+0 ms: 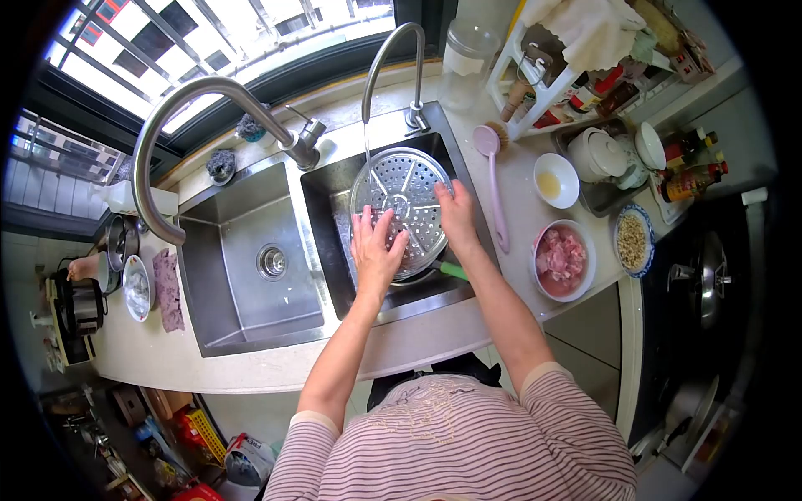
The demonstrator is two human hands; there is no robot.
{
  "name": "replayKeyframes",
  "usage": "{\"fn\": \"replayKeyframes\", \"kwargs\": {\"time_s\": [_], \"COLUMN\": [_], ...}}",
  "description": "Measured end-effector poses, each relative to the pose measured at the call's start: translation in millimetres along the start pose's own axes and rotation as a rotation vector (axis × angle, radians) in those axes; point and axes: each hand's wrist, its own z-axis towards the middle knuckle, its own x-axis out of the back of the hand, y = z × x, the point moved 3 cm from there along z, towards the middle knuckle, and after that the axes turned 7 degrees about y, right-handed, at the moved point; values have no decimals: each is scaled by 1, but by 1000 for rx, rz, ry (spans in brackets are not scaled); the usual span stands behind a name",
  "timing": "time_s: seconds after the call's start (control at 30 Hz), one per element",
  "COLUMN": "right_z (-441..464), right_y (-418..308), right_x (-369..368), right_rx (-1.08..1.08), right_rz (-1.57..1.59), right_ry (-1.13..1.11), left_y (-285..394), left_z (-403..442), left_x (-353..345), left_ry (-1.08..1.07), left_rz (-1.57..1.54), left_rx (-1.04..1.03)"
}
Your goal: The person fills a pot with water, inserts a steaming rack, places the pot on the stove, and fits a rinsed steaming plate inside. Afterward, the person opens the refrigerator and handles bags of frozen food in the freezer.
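Note:
A round, perforated metal steamer rack is tilted over the right sink basin. Along its right rim, my right hand is closed on the edge. My left hand lies against the rack's lower left face, its fingers spread. Thin water falls onto the rack from the slim curved faucet. Below the rack, a pan or similar vessel with a green handle shows in part; most of it is hidden.
Left are a second basin and a large faucet. On the right counter are a pink-handled brush, a small bowl, a bowl of raw meat and a bowl of chopped pieces. A glass jar stands behind.

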Motion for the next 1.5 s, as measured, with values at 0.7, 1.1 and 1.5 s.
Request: {"fn": "replayKeyframes", "kwargs": {"time_s": [0.7,1.1,1.5], "right_z": [38,115,123], "right_y": [-80,-32,-21], "right_x": [-61,-89,-54], "right_rx": [411,1023,195], "right_rz": [-213,-1100,-386], "right_ry": [-286,-94,-10], "left_y": [-67,-52,-16], "left_z": [52,21,-14], "left_x": [-43,9,21], "left_ry": [133,38,-102], "left_rz": [-508,-1127,-1614], "left_rx": [426,882,814]}}
